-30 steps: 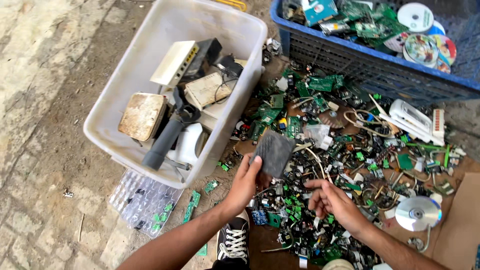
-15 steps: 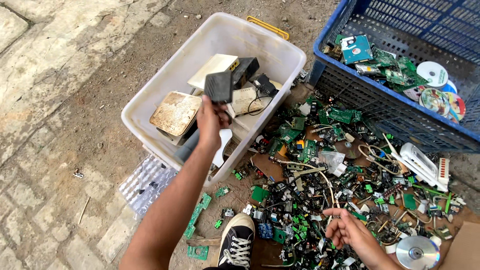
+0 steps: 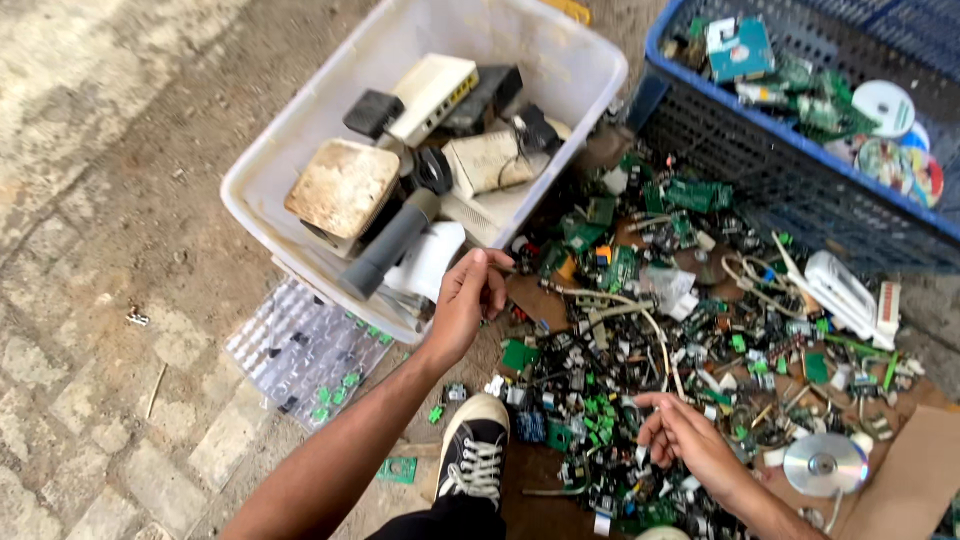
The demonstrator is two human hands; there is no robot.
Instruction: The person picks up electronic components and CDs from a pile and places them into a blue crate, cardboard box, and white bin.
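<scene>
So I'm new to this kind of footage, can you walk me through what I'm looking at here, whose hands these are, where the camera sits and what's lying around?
There is no machine here: a person is working with two bare hands, and the single camera sits on their head, looking down. The left hand hangs half curled beside the near corner of a white plastic tub; it appears empty. The tub holds old devices, such as a white box-shaped unit and a grey tube. The right hand reaches into a heap of green circuit boards and small parts spread on the ground; whether it grips anything is hard to tell. A shiny disc lies to its right. A blue crate with more boards and discs stands beyond. The person's black sneaker shows at the bottom, next to a clear plastic tray.
</scene>
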